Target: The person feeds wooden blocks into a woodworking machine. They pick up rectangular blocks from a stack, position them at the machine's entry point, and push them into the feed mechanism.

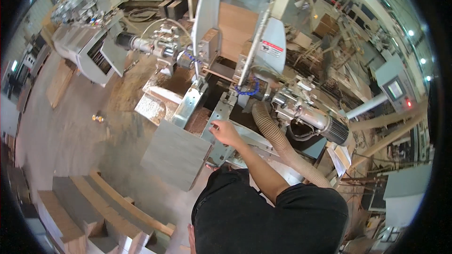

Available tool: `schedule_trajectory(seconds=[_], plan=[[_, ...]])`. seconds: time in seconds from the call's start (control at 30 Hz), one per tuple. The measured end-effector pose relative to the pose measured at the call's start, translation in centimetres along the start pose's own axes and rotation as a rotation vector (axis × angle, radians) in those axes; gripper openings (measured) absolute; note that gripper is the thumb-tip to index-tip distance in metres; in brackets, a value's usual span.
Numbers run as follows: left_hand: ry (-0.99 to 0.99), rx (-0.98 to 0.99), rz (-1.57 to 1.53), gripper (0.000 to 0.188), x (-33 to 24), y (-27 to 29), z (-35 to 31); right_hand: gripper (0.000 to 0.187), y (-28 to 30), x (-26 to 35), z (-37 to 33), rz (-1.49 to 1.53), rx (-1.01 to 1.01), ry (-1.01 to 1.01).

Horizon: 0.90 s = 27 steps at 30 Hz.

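My right hand (pixel 226 133) reaches forward over a metal rail (pixel 220 120) of the machine. Its fingers are loosely bent and apart, with nothing visible between them. Just left of it, a flat grey panel (pixel 176 154) lies tilted at the front ends of the rails, its near corner toward my body. Small bits of skin show by the panel's right edge and at the lower edge beside my black shirt. I cannot tell which of these is my left hand, and its fingers are mostly hidden.
Beyond the rails stand two upright guards, with a brown board (pixel 237 23) between them. Motors (pixel 336 129) flank the machine, and a ribbed hose (pixel 278 136) curves down on the right. A control box (pixel 396 87) stands farther right. Stacked boards (pixel 89 202) lie at lower left.
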<state>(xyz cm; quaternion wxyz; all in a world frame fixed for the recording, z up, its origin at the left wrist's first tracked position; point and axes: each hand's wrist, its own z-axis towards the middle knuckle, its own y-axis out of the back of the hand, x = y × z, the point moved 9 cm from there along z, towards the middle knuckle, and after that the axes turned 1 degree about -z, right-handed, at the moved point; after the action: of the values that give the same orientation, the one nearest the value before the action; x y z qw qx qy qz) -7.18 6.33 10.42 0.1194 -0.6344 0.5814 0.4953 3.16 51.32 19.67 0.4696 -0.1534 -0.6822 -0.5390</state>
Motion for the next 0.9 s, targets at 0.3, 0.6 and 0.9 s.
schedule_trajectory(seconds=[0.3,0.6,0.9], plan=[[-0.016,-0.119,-0.137,0.037,-0.2,-0.7,-1.6,0.035,1.4,0.4,3.8,-0.055,0.048,-0.060],[-0.029,-0.043,0.095,0.051,-6.3,-3.0,-3.6,0.033,0.1,-0.1,7.8,-0.067,0.104,-0.055],[0.055,-0.092,0.198,0.056,-10.2,-7.2,-6.8,0.029,-1.0,2.0,13.0,-0.016,0.138,0.121]])
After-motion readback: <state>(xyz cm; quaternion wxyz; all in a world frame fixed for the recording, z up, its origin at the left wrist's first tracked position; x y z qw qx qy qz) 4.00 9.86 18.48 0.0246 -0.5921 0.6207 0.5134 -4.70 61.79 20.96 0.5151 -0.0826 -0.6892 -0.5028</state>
